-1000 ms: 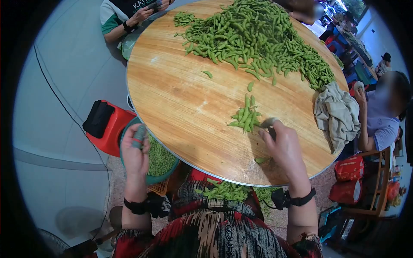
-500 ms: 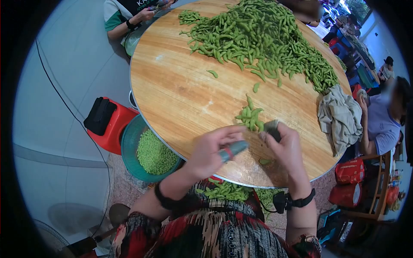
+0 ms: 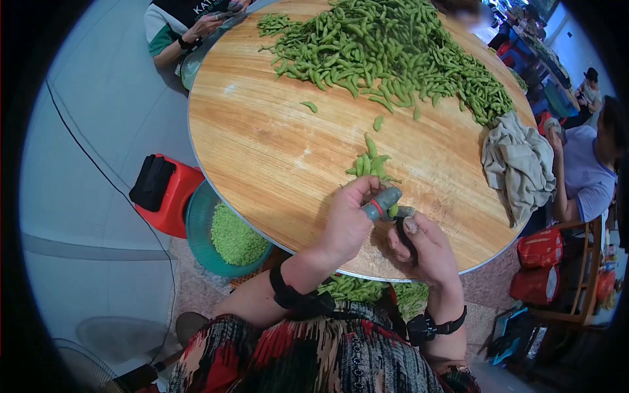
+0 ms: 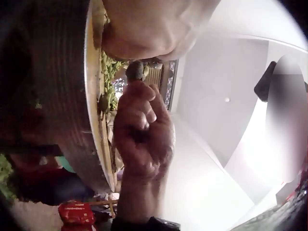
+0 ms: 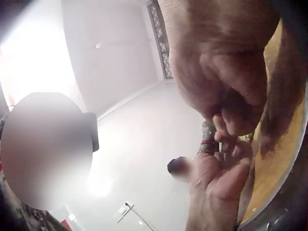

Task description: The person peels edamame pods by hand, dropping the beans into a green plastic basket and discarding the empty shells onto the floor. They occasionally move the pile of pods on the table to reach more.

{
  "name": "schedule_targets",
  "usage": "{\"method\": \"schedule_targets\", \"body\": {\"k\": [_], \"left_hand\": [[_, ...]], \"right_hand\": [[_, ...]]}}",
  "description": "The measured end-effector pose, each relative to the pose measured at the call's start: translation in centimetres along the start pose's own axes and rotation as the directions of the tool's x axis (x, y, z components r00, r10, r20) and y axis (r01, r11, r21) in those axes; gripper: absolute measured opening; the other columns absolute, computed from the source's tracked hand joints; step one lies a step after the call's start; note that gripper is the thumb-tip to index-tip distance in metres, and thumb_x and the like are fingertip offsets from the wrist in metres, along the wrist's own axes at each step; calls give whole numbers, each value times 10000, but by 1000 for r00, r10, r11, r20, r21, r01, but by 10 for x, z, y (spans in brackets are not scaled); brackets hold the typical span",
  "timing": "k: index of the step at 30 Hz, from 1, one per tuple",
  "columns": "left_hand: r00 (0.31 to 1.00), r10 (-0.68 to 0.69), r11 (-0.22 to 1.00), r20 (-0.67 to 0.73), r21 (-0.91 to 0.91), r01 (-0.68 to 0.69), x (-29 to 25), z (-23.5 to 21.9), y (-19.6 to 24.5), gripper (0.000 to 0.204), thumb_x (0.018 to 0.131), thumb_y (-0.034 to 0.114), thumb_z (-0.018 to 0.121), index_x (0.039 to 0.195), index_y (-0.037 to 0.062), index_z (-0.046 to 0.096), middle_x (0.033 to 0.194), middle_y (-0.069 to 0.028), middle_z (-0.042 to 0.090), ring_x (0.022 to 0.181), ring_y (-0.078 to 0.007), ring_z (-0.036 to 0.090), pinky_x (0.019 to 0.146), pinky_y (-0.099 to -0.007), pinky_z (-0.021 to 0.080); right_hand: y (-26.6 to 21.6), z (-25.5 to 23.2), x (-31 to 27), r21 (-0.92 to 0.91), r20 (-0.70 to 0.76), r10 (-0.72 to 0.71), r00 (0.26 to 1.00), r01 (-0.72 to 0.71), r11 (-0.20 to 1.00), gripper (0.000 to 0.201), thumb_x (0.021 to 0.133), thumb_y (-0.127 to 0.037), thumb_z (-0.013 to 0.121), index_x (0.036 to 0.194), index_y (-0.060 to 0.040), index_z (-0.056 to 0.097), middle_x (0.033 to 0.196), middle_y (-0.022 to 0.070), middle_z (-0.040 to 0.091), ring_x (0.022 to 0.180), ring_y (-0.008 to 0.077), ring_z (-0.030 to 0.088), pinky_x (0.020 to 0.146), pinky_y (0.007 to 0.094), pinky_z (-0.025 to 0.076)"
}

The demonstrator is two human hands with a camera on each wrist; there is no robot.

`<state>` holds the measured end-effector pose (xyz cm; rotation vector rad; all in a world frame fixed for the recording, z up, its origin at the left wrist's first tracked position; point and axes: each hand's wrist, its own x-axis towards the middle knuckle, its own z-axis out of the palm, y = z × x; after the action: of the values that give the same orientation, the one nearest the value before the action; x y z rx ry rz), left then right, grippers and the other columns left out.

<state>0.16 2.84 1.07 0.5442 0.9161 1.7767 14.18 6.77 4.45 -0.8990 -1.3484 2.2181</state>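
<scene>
Above the table's near part, my left hand [image 3: 347, 223] pinches a green pod [image 3: 393, 210] between its fingers and a thumb with a grey-green wrap and red band. My right hand [image 3: 429, 252] meets it from the right, fingers curled at the pod's other side, with a grey covering and a dark curved strip at its fingers. In the left wrist view the right hand [image 4: 144, 130] is curled; in the right wrist view the left hand [image 5: 216, 178] touches the right fingertips. A small group of pods [image 3: 371, 160] lies just beyond the hands.
A large pod heap [image 3: 367, 46] covers the far side of the round table [image 3: 262, 137]. A crumpled cloth [image 3: 517, 164] lies at the right edge. Below left stand a teal basket of shelled beans [image 3: 236, 239] and a red container [image 3: 177, 196]. People sit left and right.
My left hand has come from over the basket to meet my right hand. A pod from the small group is now between them. The view has shifted slightly.
</scene>
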Motion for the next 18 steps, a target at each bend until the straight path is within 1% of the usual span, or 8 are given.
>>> {"method": "schedule_targets", "body": {"k": [1,3,4,7,9,12,16,18], "left_hand": [[1000,-4,1000,2,4,4,0,-2,-2,69,835,43,588,882,41,536,777,27,546,699,-36,506,621,-194,430],[1000,8,980,28,198,-13,-1,-5,-2,87,843,26,566,920,45,531,888,1,564,778,-64,536,697,-185,435],[1000,5,980,29,200,-11,-2,-3,-2,87,843,26,566,920,45,531,888,1,564,778,-64,536,697,-185,435],[995,102,942,9,320,-100,-7,1,2,111,837,-12,555,935,24,518,903,-4,563,814,-64,539,719,-200,448],[979,184,868,84,454,-202,-10,0,2,142,827,-49,541,948,14,502,920,-15,564,833,-65,541,728,-210,456],[962,247,849,115,453,-272,-13,-2,-2,170,815,-78,528,952,16,493,922,-22,564,827,-70,544,729,-214,454],[957,253,828,146,479,-292,-16,-3,0,141,829,-49,528,949,17,492,905,-28,562,823,-79,545,729,-223,455],[981,64,957,184,269,-113,-11,-7,2,111,842,-9,534,940,26,494,881,-26,554,804,-84,537,724,-225,449]], "right_hand": [[1,-1,1,12,14,21,1000,-21,1000,262,947,-240,416,824,-26,503,613,-17,448,515,59,357,488,197,309],[2,-2,1,26,24,42,999,-42,999,266,952,-227,399,810,-27,502,605,-18,439,503,54,335,476,195,290],[2,-1,0,93,23,32,999,-34,995,267,951,-225,402,808,-23,502,592,-15,435,498,56,337,473,195,288],[1,-1,-1,176,45,33,998,-41,983,267,949,-221,405,809,-16,502,579,-10,435,490,54,337,465,193,281],[0,-4,0,189,70,41,997,-53,980,266,949,-218,405,811,-13,502,578,-8,437,486,52,336,461,191,278],[1,-5,2,253,156,65,986,-104,962,234,945,-197,414,830,-11,496,608,-3,460,488,44,338,453,183,278],[6,4,3,239,64,55,996,-69,969,175,937,-162,425,864,-17,491,642,3,483,474,39,337,439,179,287],[6,5,1,231,37,56,998,-63,971,159,934,-152,429,870,-20,490,648,2,487,472,39,340,437,180,292]]}}
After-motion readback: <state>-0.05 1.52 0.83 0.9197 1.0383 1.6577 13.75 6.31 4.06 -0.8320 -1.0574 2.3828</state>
